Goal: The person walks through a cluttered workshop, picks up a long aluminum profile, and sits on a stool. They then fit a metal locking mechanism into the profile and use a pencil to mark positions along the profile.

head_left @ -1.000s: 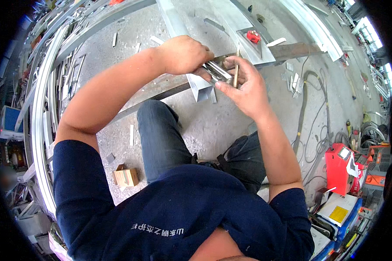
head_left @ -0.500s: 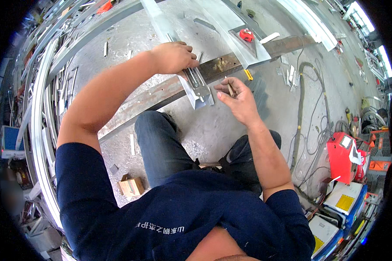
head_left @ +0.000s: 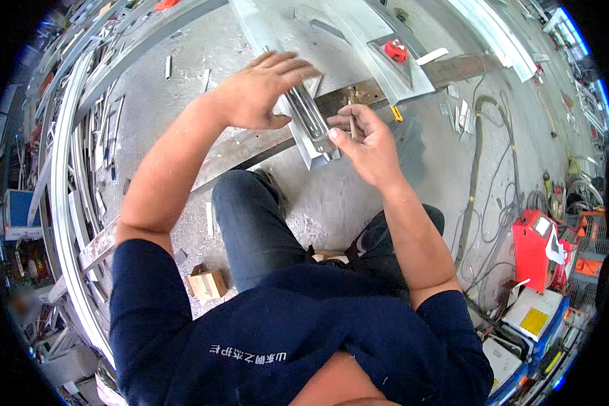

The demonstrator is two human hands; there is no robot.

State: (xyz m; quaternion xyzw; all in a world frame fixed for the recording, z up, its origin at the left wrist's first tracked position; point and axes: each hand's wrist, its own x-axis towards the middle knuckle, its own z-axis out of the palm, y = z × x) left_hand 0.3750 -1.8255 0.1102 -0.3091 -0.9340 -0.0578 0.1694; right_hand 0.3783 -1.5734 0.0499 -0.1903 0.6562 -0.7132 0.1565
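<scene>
A long silver metal channel (head_left: 310, 157) lies across a rusty steel beam (head_left: 446, 71), its near end pointing toward my knees. Inside it rests a narrower slotted metal piece (head_left: 309, 116). My left hand (head_left: 257, 91) is over the channel's left side with fingers stretched out and thumb apart, holding nothing. Close to the channel's near end, on its right, my right hand (head_left: 372, 150) is curled around a short, thin, brownish pencil-like stick (head_left: 354, 127). Its thumb and fingertips reach the edge of the slotted piece; whether they touch it I cannot tell.
A second channel (head_left: 413, 88) to the right carries a red tape measure (head_left: 396, 51). A yellow-handled cutter (head_left: 396, 114) lies below it. Cables (head_left: 477, 155) loop over the floor toward a red machine (head_left: 531, 250). Metal lengths (head_left: 61, 169) fill the left; a small cardboard box (head_left: 208, 284) is near my leg.
My left hand has lifted off the channel and its fingers have spread. My right hand has come in closer to the slotted piece's near end, still with the stick.
</scene>
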